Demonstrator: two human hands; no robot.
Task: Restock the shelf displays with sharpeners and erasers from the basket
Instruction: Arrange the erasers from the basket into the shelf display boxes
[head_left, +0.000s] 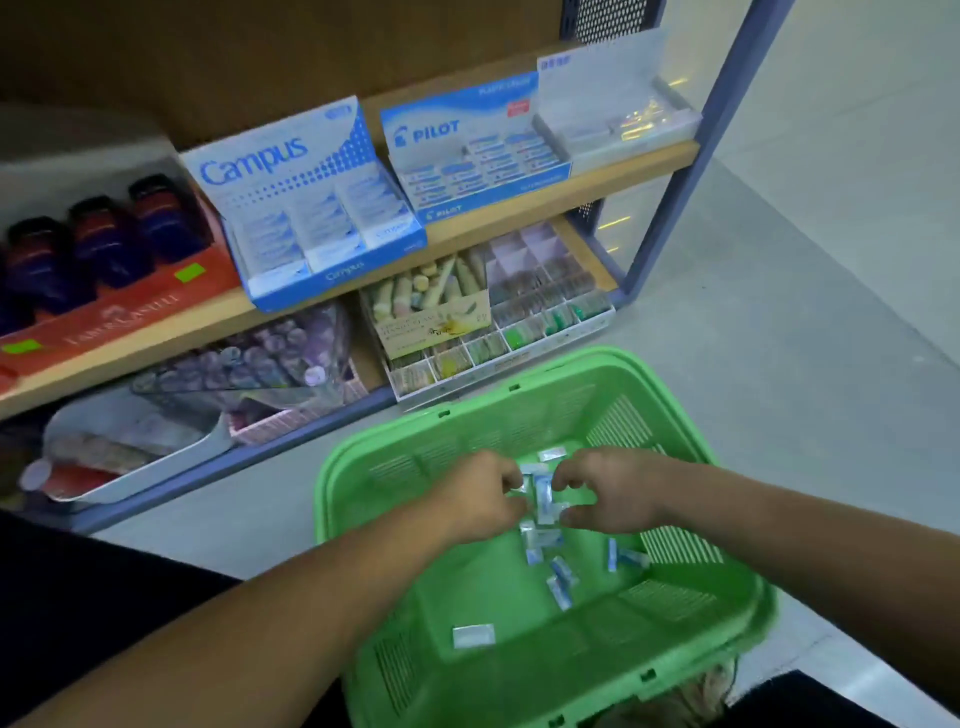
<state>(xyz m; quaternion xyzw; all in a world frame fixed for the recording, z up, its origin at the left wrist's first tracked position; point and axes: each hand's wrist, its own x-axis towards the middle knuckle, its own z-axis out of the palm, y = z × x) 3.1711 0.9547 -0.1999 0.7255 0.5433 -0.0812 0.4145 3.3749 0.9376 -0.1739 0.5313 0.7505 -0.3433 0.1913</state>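
Note:
A green plastic basket (727, 639) sits on the floor below me, with several small blue-and-white wrapped erasers (558, 582) scattered on its bottom. Both hands reach into it at the far side. My left hand (483, 493) has its fingers curled round a few wrapped erasers. My right hand (608, 488) pinches a wrapped eraser (543, 496) between thumb and fingers, right beside the left hand. On the upper shelf stand a blue Campus eraser display box (306, 208) and a Pilot eraser display box (472, 150).
A red Faber-Castell tray (130, 312) with dark bottles is at the shelf's left. A clear acrylic tray (618, 114) stands at its right. The lower shelf holds a compartment box of small items (519, 312) and bins. The blue shelf post (685, 171) rises at the right.

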